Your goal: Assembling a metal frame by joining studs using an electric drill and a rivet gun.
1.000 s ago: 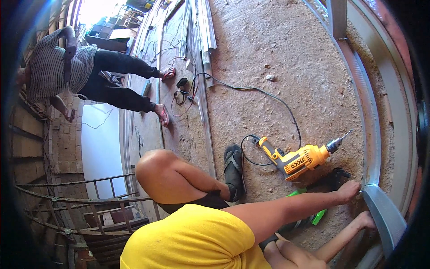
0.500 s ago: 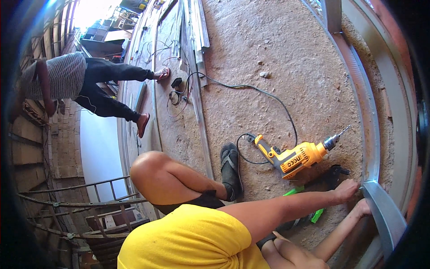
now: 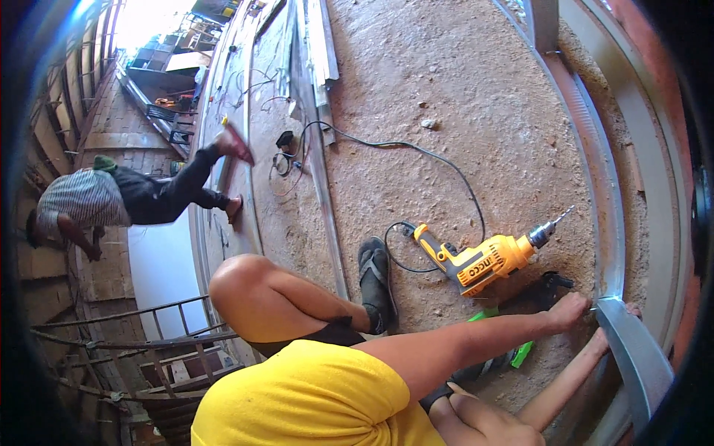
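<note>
A: Any difference from 1 second ago?

B: Yes, at the right hand (image 3: 599, 343): now farther up the grey metal channel (image 3: 636, 353), with fingertips showing past its far edge. Clamped around that channel, close to its upper end.

A: And at the left hand (image 3: 569, 311)?

B: About the same place, just beside the channel's upper end, with fingers curled together. Cannot tell the object of that grip; perhaps a tiny pale bit at the fingertips.

A: Elsewhere?

B: At far left, see the co-worker (image 3: 82, 197), now farther off, mid-stride, with 1 leg bent.

A: And nearby?

B: Above the left forearm, note a yellow drill (image 3: 491, 264) lying on the dirt floor (image 3: 520, 149), bit toward the long steel strip (image 3: 601, 178). Trace its black cord (image 3: 439, 154), looping across the dirt. Near the drill's handle, find a sandalled foot (image 3: 375, 279). Under the left arm, a green-and-black tool (image 3: 523, 353), mostly blocked from sight.

A: Hard to make out?

B: Much of the right hand, hidden behind the channel; also the channel's lower end, cut off by the dark lens rim.
</note>
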A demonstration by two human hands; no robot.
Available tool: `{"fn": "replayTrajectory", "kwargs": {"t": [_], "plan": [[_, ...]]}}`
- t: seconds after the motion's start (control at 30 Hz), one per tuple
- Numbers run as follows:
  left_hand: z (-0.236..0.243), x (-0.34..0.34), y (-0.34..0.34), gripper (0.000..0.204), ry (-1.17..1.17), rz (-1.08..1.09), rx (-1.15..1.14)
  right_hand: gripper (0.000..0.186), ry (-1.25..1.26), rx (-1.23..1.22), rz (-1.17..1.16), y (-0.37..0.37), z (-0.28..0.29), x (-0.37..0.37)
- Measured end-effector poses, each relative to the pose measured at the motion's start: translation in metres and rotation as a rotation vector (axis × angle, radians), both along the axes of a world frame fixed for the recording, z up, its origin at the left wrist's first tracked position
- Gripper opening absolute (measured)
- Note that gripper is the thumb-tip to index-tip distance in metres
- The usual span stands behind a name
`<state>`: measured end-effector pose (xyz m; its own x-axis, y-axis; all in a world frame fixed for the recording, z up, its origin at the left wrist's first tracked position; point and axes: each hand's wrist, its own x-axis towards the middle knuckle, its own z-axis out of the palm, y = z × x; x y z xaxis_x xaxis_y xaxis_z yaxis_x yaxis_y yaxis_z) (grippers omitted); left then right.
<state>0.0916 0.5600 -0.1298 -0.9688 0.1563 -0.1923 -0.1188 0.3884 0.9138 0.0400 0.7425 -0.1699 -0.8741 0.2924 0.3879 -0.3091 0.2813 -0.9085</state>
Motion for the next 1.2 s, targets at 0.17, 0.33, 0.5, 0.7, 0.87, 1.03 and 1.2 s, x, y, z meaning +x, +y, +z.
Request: {"fn": "replayTrajectory", "kwargs": {"t": [0.17,0.33,0.5,0.7,0.87,1.03,1.2], "plan": [[0.003,-0.006,-0.028,0.018,-0.52,0.227,0.328,0.018,0.194,0.757,-0.057,-0.059,0.019,-0.009],[-0.007,-0.001,-0.021,0.018,-0.046,0.032,0.053,0.023,-0.085,-0.784,0.245,-0.041,0.01,-0.004],[0.0,0.0,-0.019,0.02,-0.058,0.069,0.098,0.022,-0.019,-0.668,0.147,-0.062,0.039,-0.005],[0.002,-0.009,-0.026,0.02,-0.213,-0.017,0.217,0.021,-0.049,-0.653,0.218,-0.058,0.039,-0.007],[-0.007,-0.006,-0.024,0.019,0.01,-0.048,0.057,0.021,-0.039,-0.746,0.171,-0.054,0.031,-0.005],[-0.002,-0.002,-0.02,0.018,0.085,-0.058,-0.039,0.021,-0.039,-0.711,0.18,-0.055,0.033,-0.003],[-0.006,-0.012,-0.026,0.019,-0.08,-0.047,0.075,0.02,-0.075,-0.685,0.22,-0.051,0.031,-0.005]]}}
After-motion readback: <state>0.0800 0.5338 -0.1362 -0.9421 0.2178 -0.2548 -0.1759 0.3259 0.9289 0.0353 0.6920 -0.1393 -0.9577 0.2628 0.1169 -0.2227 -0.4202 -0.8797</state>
